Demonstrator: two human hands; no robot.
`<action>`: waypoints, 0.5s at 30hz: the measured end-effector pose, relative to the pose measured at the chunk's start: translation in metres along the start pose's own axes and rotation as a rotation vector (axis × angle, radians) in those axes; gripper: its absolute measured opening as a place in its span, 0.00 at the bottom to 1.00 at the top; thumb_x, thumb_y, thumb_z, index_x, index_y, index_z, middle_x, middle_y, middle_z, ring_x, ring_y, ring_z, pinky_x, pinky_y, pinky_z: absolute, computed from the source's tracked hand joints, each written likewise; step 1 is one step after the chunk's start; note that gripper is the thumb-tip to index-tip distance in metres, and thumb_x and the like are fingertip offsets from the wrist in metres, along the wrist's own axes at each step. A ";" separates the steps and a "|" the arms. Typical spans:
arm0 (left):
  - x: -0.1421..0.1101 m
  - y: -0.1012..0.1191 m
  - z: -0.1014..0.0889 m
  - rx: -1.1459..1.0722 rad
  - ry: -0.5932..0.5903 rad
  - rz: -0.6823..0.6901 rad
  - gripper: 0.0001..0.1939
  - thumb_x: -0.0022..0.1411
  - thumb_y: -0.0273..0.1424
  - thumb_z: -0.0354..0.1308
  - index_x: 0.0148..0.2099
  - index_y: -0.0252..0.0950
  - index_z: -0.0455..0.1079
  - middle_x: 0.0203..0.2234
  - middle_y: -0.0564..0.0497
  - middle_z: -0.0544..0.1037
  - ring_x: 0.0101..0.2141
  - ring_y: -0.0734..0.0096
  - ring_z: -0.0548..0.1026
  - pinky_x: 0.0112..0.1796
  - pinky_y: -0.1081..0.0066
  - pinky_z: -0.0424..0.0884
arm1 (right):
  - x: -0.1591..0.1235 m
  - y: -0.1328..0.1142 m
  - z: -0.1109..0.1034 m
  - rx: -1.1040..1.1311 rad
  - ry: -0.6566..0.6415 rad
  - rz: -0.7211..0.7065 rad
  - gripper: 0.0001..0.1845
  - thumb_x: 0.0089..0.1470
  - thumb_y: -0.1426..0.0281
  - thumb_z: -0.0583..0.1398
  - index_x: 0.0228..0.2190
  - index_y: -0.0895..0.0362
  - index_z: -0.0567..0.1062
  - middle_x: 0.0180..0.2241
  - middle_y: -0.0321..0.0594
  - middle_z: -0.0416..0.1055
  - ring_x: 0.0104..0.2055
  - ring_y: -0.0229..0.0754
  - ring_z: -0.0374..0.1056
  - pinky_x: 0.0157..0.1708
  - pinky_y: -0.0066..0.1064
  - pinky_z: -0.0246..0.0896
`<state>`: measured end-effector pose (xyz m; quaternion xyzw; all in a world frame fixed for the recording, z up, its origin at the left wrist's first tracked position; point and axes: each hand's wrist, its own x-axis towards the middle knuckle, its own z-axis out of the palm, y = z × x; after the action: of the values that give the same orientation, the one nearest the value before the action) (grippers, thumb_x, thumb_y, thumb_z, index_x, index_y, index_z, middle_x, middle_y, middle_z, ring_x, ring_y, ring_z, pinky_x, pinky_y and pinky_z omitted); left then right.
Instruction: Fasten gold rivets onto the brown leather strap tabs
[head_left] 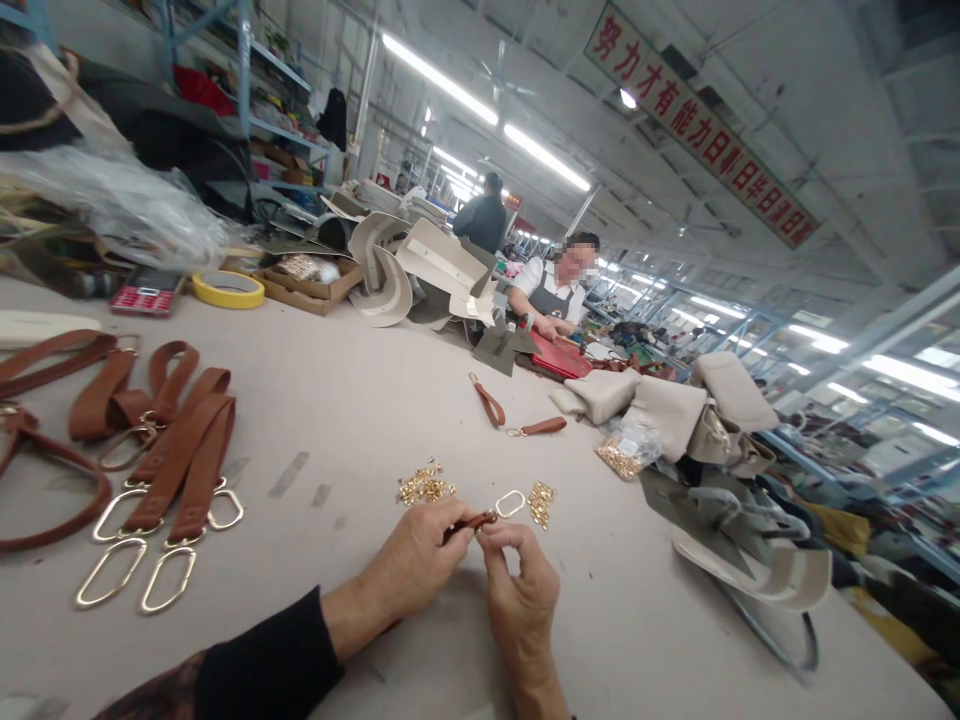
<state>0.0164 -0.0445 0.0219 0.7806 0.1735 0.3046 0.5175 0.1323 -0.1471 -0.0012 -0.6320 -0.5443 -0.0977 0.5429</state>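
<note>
Low over the table, my left hand (416,560) is closed on a brown leather strap (474,521), most of it hidden by the fingers. At the strap's tip, my right hand (521,585) pinches with thumb and forefinger; any small part between them is too small to make out. A gold oval ring (511,503) shows just beyond the strap end. Behind my left hand lies a pile of small gold rivets (424,485), and a second group of gold pieces (541,504) is right of the ring.
Brown straps with gold clasps (180,480) lie at left. Two short wrist straps (544,427) are farther back. Yellow tape (228,289), a cardboard box (315,285) and beige leather pieces (442,255) line the far side. Bags (667,415) crowd the right; a co-worker (559,285) handles red material.
</note>
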 end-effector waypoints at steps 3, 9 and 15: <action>-0.001 -0.001 0.001 0.015 -0.012 0.010 0.12 0.60 0.24 0.51 0.38 0.37 0.76 0.33 0.50 0.79 0.36 0.68 0.74 0.40 0.71 0.66 | -0.002 0.000 0.001 0.058 0.003 0.123 0.04 0.55 0.74 0.61 0.29 0.54 0.73 0.31 0.35 0.75 0.36 0.37 0.72 0.40 0.27 0.65; -0.001 0.006 -0.002 0.013 -0.063 0.026 0.10 0.63 0.29 0.51 0.37 0.38 0.75 0.30 0.51 0.78 0.34 0.69 0.73 0.38 0.73 0.65 | 0.000 -0.004 0.003 0.301 0.074 0.405 0.06 0.51 0.68 0.64 0.30 0.56 0.71 0.27 0.33 0.70 0.31 0.37 0.69 0.33 0.27 0.66; 0.004 -0.008 0.004 -0.053 -0.140 -0.099 0.16 0.60 0.44 0.54 0.31 0.39 0.73 0.25 0.55 0.75 0.29 0.70 0.71 0.30 0.76 0.66 | -0.002 0.013 0.022 0.545 0.180 0.487 0.14 0.41 0.69 0.67 0.31 0.54 0.69 0.24 0.30 0.65 0.26 0.36 0.65 0.28 0.27 0.64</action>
<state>0.0222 -0.0416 0.0151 0.7765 0.1671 0.2277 0.5633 0.1317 -0.1287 -0.0185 -0.5640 -0.3342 0.1275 0.7443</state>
